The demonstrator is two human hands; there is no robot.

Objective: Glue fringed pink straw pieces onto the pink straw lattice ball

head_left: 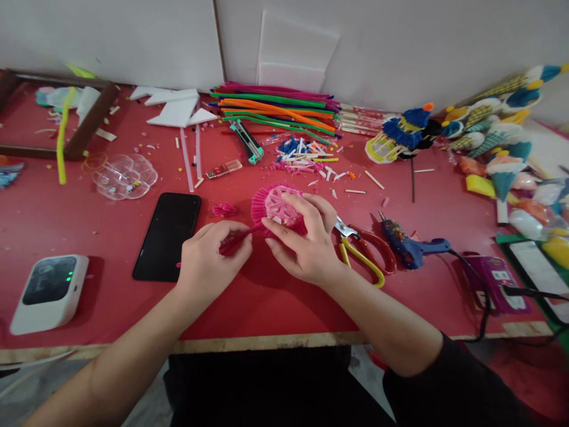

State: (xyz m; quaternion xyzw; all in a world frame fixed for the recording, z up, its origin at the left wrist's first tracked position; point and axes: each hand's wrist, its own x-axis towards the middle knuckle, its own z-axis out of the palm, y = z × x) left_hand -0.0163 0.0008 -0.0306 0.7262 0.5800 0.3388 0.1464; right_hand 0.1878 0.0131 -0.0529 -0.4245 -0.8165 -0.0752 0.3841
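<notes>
A round pink piece (263, 206) with a ribbed, darker pink rim and a lighter woven centre lies on the table in front of me. My right hand (306, 237) is closed over its right side, with fingers gripping the near edge. In my left hand (216, 255) a dark pink fuzzy strip (237, 238) is pinched between thumb and forefinger; it reaches the round piece's left edge. A small pink bundle (224, 209) lies just beyond my left hand. Scissors (362, 246) with red and yellow handles rest beside my right hand, their blades partly hidden.
A black phone (168, 236) and a white device (50, 293) lie to the left. Right of the scissors is a blue glue gun (409, 240) with a cable. Pipe cleaners (275, 110), a box cutter (246, 141) and cut scraps (302, 154) lie at the back; foam-like figures crowd the right.
</notes>
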